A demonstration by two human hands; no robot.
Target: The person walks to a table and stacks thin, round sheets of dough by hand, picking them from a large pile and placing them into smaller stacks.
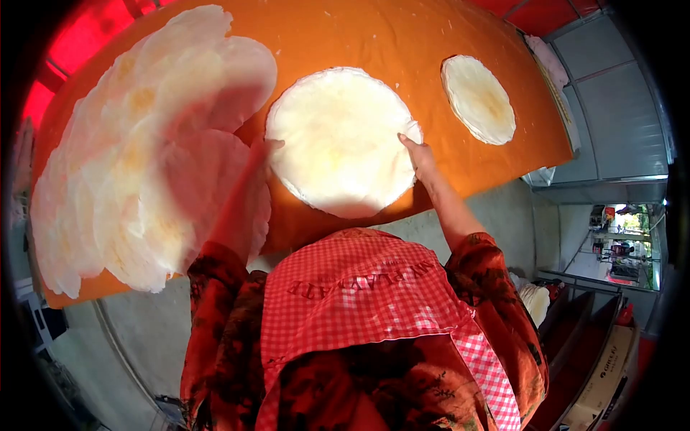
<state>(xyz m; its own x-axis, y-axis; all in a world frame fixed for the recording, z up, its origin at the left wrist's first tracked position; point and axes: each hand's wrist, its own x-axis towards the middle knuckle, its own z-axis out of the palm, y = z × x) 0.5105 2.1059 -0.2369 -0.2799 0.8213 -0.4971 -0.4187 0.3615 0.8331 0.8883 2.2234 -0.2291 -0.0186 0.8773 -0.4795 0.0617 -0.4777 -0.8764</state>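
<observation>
A thick stack of thin round flatbreads (343,140) lies near the front edge of the orange-covered table. My left hand (263,149) grips its left rim, with the thumb on top and the other fingers hidden. On the opposite rim, my right hand (418,154) has its thumb laid over the top sheet and its fingers under or behind the edge. Many overlapping thin sheets (108,194) spread over the left part of the table, close to my left arm. A smaller-looking round stack (479,99) sits further right.
The orange cloth (345,32) covers the table, whose front edge runs just before my red checked apron (345,287). Grey cabinets or panels (618,108) stand on the right. Below them are a cardboard box (600,377) and a pale stack (534,303).
</observation>
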